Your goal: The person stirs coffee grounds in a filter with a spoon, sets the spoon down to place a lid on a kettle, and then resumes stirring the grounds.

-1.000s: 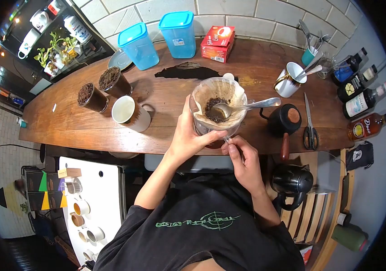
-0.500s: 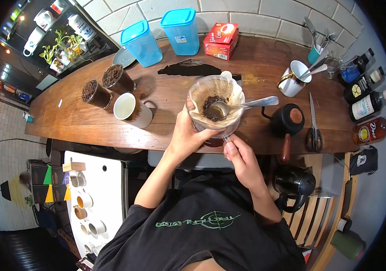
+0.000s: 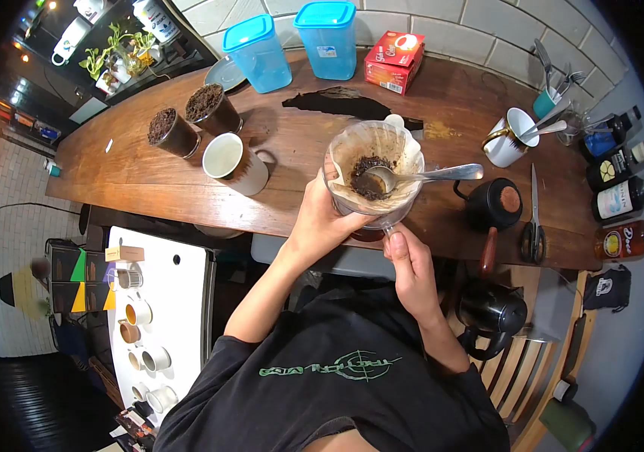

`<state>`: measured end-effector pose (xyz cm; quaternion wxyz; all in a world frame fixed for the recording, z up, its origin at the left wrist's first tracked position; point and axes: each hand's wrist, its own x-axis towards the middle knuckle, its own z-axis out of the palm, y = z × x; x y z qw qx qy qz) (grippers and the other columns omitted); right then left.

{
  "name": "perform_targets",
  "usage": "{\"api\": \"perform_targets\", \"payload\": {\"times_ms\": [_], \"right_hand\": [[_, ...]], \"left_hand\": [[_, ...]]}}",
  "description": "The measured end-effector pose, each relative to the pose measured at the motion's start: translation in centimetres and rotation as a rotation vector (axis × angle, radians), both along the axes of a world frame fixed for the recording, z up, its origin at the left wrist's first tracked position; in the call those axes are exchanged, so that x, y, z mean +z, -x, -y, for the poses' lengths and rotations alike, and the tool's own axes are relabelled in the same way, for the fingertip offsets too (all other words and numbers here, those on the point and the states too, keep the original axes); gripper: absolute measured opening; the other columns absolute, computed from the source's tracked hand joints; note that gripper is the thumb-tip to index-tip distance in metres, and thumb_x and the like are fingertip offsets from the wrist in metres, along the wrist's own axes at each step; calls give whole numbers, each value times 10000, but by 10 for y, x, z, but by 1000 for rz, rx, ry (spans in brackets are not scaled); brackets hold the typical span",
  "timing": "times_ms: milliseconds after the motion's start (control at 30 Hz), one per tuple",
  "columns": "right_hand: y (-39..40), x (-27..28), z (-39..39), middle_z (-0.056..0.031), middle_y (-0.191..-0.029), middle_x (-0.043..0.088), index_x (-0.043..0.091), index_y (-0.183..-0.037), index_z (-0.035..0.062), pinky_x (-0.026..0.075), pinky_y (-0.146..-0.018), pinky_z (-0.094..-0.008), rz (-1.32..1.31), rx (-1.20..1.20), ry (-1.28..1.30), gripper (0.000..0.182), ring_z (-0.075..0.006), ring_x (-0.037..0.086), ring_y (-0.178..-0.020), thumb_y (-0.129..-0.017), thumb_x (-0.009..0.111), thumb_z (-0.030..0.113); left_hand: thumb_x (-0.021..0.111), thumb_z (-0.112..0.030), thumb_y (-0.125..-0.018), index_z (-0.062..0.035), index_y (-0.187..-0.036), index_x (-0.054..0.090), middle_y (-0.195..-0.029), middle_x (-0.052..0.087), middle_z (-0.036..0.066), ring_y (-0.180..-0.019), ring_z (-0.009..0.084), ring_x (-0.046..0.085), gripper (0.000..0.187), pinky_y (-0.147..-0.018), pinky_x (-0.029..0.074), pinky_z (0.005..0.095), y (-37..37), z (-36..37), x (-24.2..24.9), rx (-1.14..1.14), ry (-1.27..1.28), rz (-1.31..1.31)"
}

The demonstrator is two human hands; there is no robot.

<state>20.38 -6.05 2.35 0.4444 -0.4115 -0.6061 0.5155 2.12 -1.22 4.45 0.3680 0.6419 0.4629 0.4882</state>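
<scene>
In front of my body is a clear coffee dripper (image 3: 406, 202) lined with a paper filter (image 3: 346, 143). Wet coffee grounds (image 3: 368, 188) lie in the filter, and a metal spoon (image 3: 436, 174) rests in them, its handle sticking out to the right over the rim. My left hand (image 3: 323, 218) is wrapped around the dripper's left side, thumb across its lower front. Just below the dripper, my right hand (image 3: 414, 265) pinches a clear handle at the front. Dark liquid shows in a vessel (image 3: 368, 235) underneath, mostly hidden by the hands.
Left on the wooden counter (image 3: 133, 177) stand a mug (image 3: 236, 167) and two glasses of dark grounds (image 3: 210, 108). Blue-lidded containers (image 3: 327, 45) and a red box (image 3: 394, 62) line the back. A black kettle (image 3: 491, 203), scissors (image 3: 534, 226) and bottles (image 3: 617, 199) are to the right.
The view has shifted, so the counter things sit further right and slightly higher in the frame. Both hands keep their hold; the spoon stays in the filter.
</scene>
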Motion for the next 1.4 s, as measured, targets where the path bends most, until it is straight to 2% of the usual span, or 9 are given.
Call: {"api": "perform_targets", "payload": {"times_ms": [300, 367, 500, 733, 867, 1100, 1400], "right_hand": [[14, -1, 8, -27, -716, 436, 495, -897, -6, 356, -625, -299, -58, -24, -29, 334, -129, 386, -676, -1095, 405, 247], [16, 3, 13, 11, -773, 390, 467, -863, 33, 316, -666, -269, -43, 35, 20, 368, -103, 341, -732, -1105, 390, 299], [23, 3, 22, 12, -774, 391, 453, -849, 37, 305, -665, -264, -77, 61, 48, 364, -98, 337, -736, -1103, 400, 293], [36, -6, 32, 26, -797, 404, 522, -934, 9, 304, -674, -259, -120, 48, 21, 346, -91, 336, -745, -1102, 407, 289], [38, -10, 24, 1, -763, 435, 519, -926, -8, 338, -657, -269, -136, -7, -16, 347, -105, 380, -720, -1102, 401, 267], [30, -15, 3, 18, -780, 441, 553, -978, -18, 351, -669, -259, -147, -5, -8, 348, -97, 380, -726, -1101, 409, 274], [21, -23, -35, 38, -770, 404, 491, -877, 48, 311, -637, -250, -200, 73, 51, 347, -76, 350, -706, -1105, 403, 296]], "left_hand": [[847, -129, -730, 30, -1292, 513, -1149, 684, 178, -1048, 301, 685, 673, -928, 528, 385, 13, 8, 3, -20, -77, -59], [848, -130, -727, 30, -1294, 512, -1148, 683, 179, -1049, 302, 685, 678, -927, 528, 386, 16, 12, 4, -24, -86, -37], [851, -135, -723, 31, -1296, 511, -1147, 683, 182, -1049, 308, 685, 686, -927, 529, 387, 24, 28, 1, 24, -44, -15], [841, -141, -738, 27, -1297, 511, -1151, 678, 185, -1070, 331, 678, 671, -945, 522, 398, 39, 37, 5, 8, -36, -43], [838, -145, -746, 25, -1295, 515, -1161, 677, 186, -1078, 329, 675, 659, -953, 518, 397, 38, 28, 6, -4, -77, -55], [843, -155, -748, 15, -1312, 526, -1188, 679, 174, -1092, 293, 676, 669, -966, 514, 397, 33, 3, 1, -29, -124, -49], [833, -171, -744, 7, -1346, 514, -1251, 629, 172, -1164, 303, 623, 704, -1009, 482, 408, 32, -32, -3, -81, -70, -5]]}}
